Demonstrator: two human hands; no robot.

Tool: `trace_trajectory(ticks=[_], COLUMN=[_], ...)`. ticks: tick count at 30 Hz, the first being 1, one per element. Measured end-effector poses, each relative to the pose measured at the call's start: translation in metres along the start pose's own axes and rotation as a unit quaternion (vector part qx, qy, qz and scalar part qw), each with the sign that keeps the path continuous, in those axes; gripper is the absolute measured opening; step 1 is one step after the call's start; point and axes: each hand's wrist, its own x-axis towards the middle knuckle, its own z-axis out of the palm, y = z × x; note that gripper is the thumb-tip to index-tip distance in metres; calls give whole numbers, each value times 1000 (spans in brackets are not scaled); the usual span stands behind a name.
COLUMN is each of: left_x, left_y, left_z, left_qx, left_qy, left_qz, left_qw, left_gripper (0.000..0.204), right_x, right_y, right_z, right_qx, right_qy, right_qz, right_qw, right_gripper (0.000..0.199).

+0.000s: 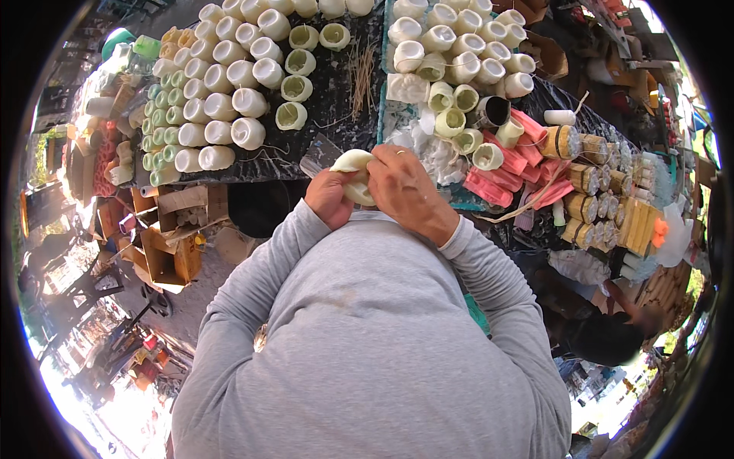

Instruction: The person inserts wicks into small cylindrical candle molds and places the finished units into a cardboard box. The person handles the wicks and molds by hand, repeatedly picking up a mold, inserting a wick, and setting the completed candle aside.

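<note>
Close to my body, at the near edge of the black-covered table, I hold a pale cream, cup-like wax piece (353, 161). My left hand (329, 200) closes on its left side, with the thumb against it. My right hand (409, 191) is closed over its right side, fingers bent at the top edge. Both hands cover much of its shape, so its opening cannot be made out. Beyond my hands, several hollow greenish-cream cups (291, 116) stand in a column on the table.
Rows of white rounded wax cups (217, 107) fill the table's left part; more cups (466, 67) stand at the right. Pink-red wax bars (497, 180) and bundled yellowish sticks (562, 142) lie at the right. Thin wicks (362, 69) lie mid-table. Below left sits an open cardboard box (170, 260).
</note>
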Motion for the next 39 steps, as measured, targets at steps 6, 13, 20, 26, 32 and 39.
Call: trace_trajectory(ticks=[6,13,20,26,32,39], left_x=[-5,-13,-22,-29,-17,-6], left_y=[7,17,22,29,38,48], left_z=[10,21,24,22,12,-1], left_qx=[30,79,302,349,365,330], left_qy=[-31,-75,3,-27,-7,-13], left_qz=[20,80,340,401,424,381], left_qw=[999,991,891,847,829,864], left_gripper=[34,47,84,87,98,90], right_x=[-1,-5,-13,-9,5,23], right_y=[3,9,8,6,8,7], right_z=[8,7,-5,-11,-23,-19], right_qx=[-66,-17,77,116,164,201], right_qy=[6,52,54,-6,-97,-156], right_qz=[-8,12,-44,-60,-43,-3], right_qw=[998,998,995,991,981,967], right_gripper=[16,22,24,17,11,9])
